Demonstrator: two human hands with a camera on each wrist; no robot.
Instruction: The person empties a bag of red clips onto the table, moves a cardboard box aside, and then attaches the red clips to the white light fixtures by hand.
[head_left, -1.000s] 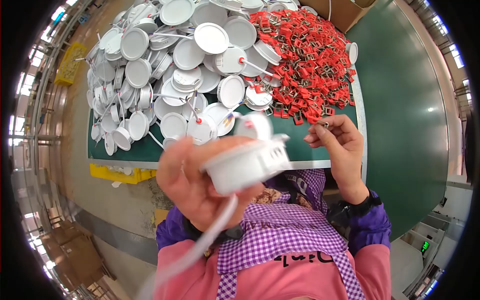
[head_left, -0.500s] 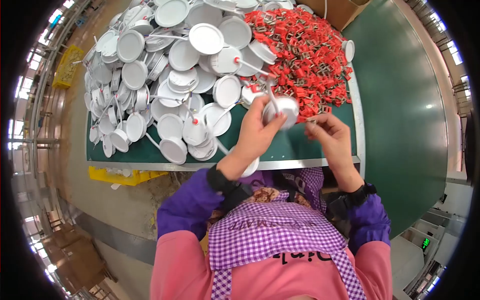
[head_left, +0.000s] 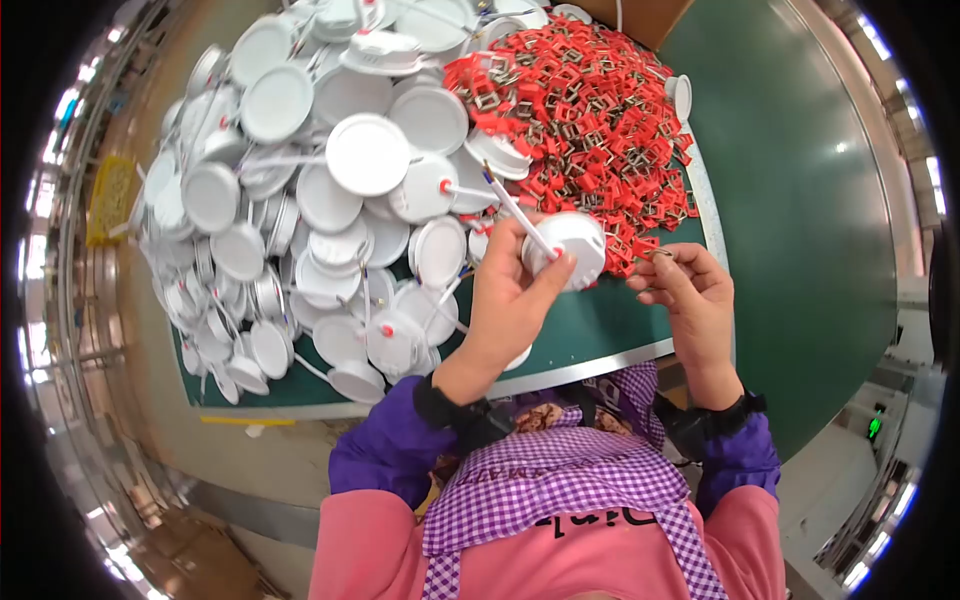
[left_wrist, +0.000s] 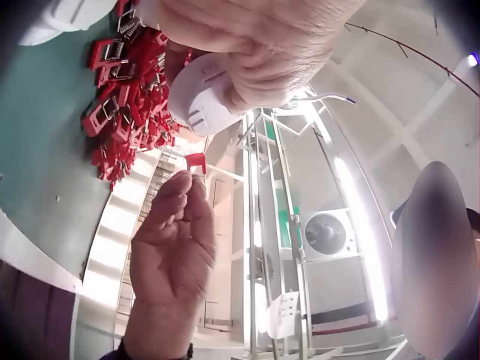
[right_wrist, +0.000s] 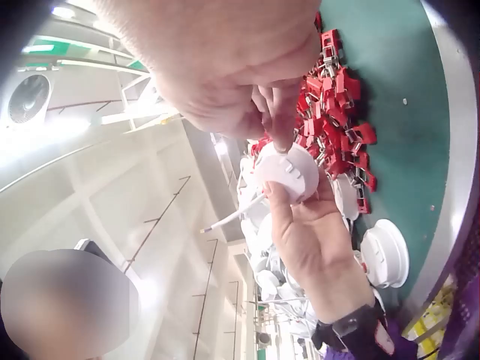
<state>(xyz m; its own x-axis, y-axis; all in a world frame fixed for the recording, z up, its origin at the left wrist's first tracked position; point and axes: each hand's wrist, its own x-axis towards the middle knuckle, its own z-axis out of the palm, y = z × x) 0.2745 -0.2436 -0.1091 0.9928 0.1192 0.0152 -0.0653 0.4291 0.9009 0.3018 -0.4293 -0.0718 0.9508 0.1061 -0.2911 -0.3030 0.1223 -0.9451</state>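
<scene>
My left hand [head_left: 505, 300] grips a white round downlight [head_left: 582, 240] by its sides, thumb near the red cable entry. Its white cable [head_left: 520, 215] sticks up to the left, and its back faces up. To the right, my right hand [head_left: 698, 305] pinches a small red spring clip [left_wrist: 196, 161] between thumb and fingertips. In the left wrist view the clip's red part shows above the fingertips, a short way below the downlight. Slots and raised lugs show on the downlight's housing in the right wrist view.
A large heap of white downlights [head_left: 368, 155] covers the left of the green table [head_left: 800, 200]. Beside it lies a pile of red spring clips [head_left: 590, 120]. A cardboard box [head_left: 640, 18] stands at the back. The metal table edge [head_left: 600, 365] runs in front of the person.
My left hand has brought the downlight from close to the camera out over the table, beside the right hand, its back now upward. The right hand keeps pinching its clip in nearly the same place.
</scene>
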